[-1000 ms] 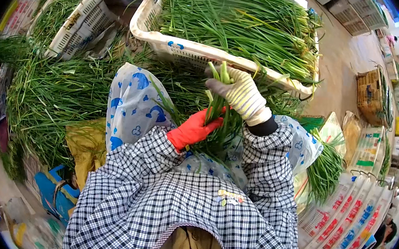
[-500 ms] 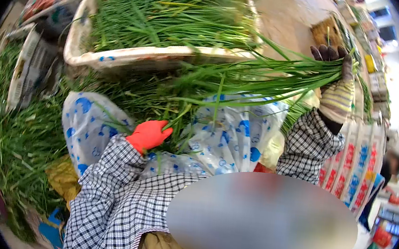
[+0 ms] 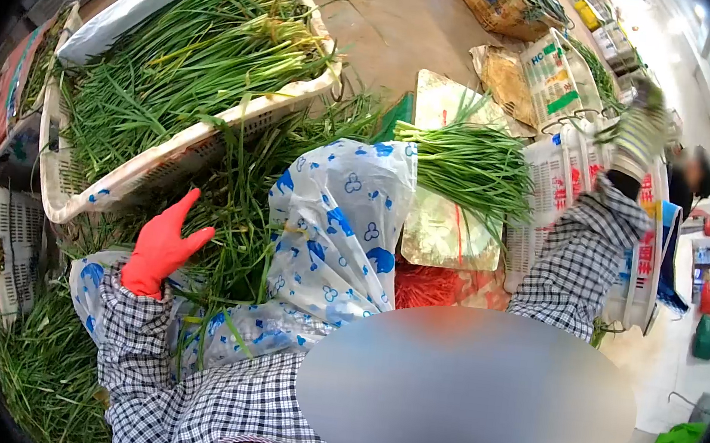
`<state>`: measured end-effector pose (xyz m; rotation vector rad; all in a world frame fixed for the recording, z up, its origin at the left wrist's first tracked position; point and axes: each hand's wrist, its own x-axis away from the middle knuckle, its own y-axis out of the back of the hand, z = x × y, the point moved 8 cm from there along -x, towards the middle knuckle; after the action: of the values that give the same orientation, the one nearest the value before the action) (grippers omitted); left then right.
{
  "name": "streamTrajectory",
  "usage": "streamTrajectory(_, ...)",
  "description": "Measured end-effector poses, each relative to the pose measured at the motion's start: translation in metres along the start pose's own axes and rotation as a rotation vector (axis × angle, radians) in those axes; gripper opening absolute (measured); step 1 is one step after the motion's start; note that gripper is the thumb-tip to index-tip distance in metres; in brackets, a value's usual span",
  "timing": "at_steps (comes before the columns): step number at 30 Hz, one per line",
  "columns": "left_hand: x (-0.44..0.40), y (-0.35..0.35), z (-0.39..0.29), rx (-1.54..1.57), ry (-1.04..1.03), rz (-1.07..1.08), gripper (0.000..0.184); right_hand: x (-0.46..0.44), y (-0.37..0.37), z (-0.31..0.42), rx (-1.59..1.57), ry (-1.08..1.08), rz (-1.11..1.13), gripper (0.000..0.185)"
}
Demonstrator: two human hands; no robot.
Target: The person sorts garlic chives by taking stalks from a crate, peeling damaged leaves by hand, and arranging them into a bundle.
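Greens [image 3: 474,172], slender, grasslike, pale-stemmed

Left hand [image 3: 162,244] gloved plain red, right hand [image 3: 641,130] gloved pale with yellowish stripes (blurred from where I stand), both sleeves [image 3: 578,255] black-and-white check. Leg cover [image 3: 339,220] is see-through whitish with blue prints; bunch of greens [image 3: 475,167] runs whitish-green at one end to deep green at the other. Big crate [image 3: 177,147] grubby white, lettered crates [image 3: 537,213] white with red and blue characters, shredded bundle [image 3: 424,288] red.
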<state>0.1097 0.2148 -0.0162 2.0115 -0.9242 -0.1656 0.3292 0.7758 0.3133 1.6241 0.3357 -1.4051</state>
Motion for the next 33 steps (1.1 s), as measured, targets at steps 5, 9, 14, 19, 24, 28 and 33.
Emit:
streamTrajectory(5,-0.029,-0.05,-0.041,0.047,-0.176,0.116,0.073,0.163,-0.148,0.035,0.052,0.199,1.075,0.031)
streamTrajectory(9,-0.036,-0.105,-0.037,0.108,-0.231,0.298,0.074,0.276,-0.166,0.097,-0.188,0.424,0.849,0.028)
streamTrajectory(14,-0.034,-0.188,0.031,-0.247,0.131,0.713,0.064,0.282,-0.182,0.111,-0.177,0.367,0.853,0.022)
streamTrajectory(19,-0.031,-0.195,0.056,-0.249,0.004,0.755,0.05,0.291,-0.194,0.112,-0.289,0.143,1.111,0.039)
streamTrajectory(24,-0.04,-0.044,-0.04,0.138,-0.385,0.467,0.042,0.278,-0.183,0.119,-0.574,0.171,1.254,0.089)
streamTrajectory(28,-0.073,0.125,0.02,0.329,-0.266,-0.316,0.026,0.206,-0.159,0.136,-0.629,0.211,1.116,0.087)
streamTrajectory(33,-0.136,0.115,0.14,-0.535,-0.088,-0.457,0.053,0.179,-0.118,0.247,-0.842,0.184,1.067,0.062)
